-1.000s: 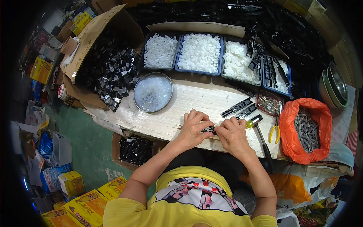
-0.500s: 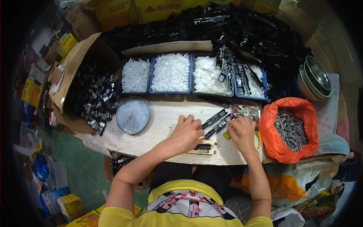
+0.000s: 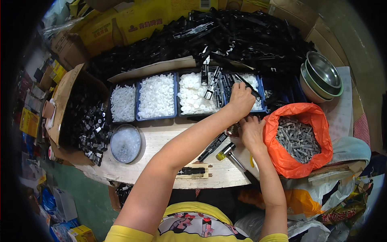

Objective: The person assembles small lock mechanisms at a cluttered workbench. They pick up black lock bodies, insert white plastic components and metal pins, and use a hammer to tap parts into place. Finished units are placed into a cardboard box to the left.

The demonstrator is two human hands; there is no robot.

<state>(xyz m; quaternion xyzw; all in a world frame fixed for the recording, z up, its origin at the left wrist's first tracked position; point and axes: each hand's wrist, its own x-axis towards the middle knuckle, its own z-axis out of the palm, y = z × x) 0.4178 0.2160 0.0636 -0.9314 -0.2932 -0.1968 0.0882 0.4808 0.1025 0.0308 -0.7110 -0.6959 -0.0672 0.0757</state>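
My left hand point(image 3: 243, 99) reaches across to the rightmost blue bin, its fingers bent down among long black plastic strips point(image 3: 226, 86) that lie over white parts. The fingertips are closed, and what they grip is hidden. My right hand point(image 3: 253, 131) rests beside a small tray of metal pins point(image 3: 233, 130), next to the orange bag, with its fingers bent and slightly apart; nothing shows in it. On the table below lies one black slotted strip point(image 3: 213, 147). Near it is a hammer point(image 3: 238, 161) with a yellow face. A wooden jig point(image 3: 207, 171) holds another black piece point(image 3: 191, 171).
Bins of white plastic parts point(image 3: 156, 96) line the back, before a heap of black parts point(image 3: 193, 44). A round dish point(image 3: 125, 144) and a carton of black pieces point(image 3: 66, 117) stand left. At right are an orange bag point(image 3: 274, 149) of grey plugs and stacked bowls point(image 3: 322, 74).
My left hand has moved from the jig up and right to the rightmost bin. My right hand has shifted up to the pin tray, uncovering the hammer. One of two black strips has left the table.
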